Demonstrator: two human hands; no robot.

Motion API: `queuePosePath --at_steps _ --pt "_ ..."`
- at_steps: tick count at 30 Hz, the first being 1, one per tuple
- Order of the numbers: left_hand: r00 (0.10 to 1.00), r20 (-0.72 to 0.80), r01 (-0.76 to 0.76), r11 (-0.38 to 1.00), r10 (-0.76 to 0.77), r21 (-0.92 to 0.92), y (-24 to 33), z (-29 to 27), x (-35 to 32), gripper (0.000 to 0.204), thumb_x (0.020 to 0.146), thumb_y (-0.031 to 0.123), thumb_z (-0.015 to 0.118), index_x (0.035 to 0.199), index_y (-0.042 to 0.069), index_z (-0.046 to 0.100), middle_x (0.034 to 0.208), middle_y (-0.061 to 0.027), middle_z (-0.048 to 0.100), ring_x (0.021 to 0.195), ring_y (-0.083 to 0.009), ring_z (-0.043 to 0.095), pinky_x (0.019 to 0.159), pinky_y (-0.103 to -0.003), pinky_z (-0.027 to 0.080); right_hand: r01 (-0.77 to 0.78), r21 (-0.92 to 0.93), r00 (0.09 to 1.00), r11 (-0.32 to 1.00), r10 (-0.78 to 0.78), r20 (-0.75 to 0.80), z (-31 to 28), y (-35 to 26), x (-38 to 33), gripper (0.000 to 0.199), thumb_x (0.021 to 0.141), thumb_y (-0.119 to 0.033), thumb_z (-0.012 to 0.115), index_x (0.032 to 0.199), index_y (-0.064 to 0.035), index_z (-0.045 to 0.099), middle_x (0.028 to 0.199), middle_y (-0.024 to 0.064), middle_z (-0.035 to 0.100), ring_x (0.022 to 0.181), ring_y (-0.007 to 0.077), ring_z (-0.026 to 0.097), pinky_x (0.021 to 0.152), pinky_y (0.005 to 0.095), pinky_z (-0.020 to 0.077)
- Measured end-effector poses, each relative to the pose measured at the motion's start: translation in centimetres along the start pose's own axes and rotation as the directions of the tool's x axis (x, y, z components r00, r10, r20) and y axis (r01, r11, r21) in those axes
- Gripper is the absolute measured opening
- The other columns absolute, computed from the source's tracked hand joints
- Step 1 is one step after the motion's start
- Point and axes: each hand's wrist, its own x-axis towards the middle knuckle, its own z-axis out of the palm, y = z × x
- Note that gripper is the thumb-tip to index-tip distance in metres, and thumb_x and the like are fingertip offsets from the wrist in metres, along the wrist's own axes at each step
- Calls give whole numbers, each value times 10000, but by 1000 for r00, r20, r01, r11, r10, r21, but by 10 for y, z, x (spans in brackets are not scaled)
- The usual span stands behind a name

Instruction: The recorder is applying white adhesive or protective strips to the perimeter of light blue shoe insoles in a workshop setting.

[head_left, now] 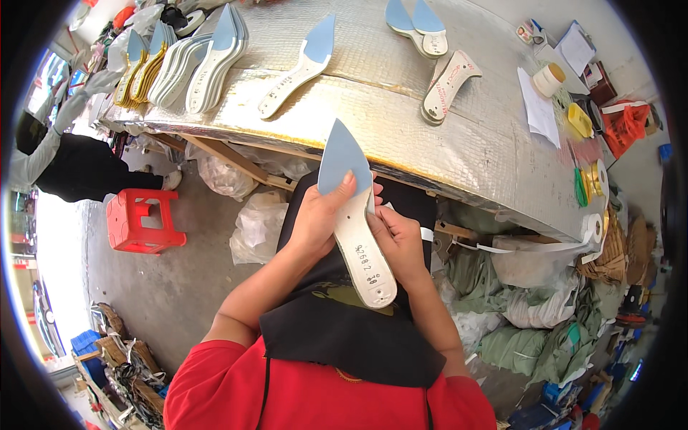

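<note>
A white shoe insole board point(365, 261) with a pointed blue-grey toe part is held over my lap, toe end up and heel toward me. My left hand point(315, 215) is closed on its left side, thumb lying on the blue part. The fingers of my right hand point(401, 240) pinch its right edge near the waist; some fingertips are hidden behind the board. On the table beyond lies a single similar insole point(297, 79). Two blue-toed insoles point(430, 32) overlap farther right, with a couple of printed insole pieces point(450, 86) nearer me.
A silver-covered table point(387, 93) spans ahead, its front edge just past my hands. Stacked insoles point(215, 68) stand at its left; a thread cone point(548, 79), papers point(537, 107) and tape rolls point(593, 228) at its right. A red stool point(145, 221) and another person point(82, 158) are left.
</note>
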Motion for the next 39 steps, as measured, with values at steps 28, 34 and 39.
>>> queuePosePath --at_steps 28,34,39 --pt "916 363 -279 919 168 279 7 -2 5 661 900 407 644 1361 -12 424 1221 -162 578 1078 -175 582 906 -337 471 -13 58 998 998 10 58 -16 -12 -2 227 944 -150 567 850 52 613 617 1 546 586 30 428 503 246 353" --pt "952 305 -87 944 -16 318 1 -9 -3 650 930 408 607 1381 -9 396 1289 -123 529 1196 -182 502 1001 -334 408 -46 206 996 978 60 -66 -10 -13 12 248 959 -149 552 828 57 594 613 9 545 605 26 432 514 246 360" --pt "995 83 -75 956 53 282 -10 -2 -10 345 1009 271 487 1173 -18 580 1069 -103 660 963 -173 637 840 -303 513 55 -22 997 998 -56 -56 -5 -8 13 265 963 -168 557 805 40 600 602 54 534 605 35 451 533 259 389"
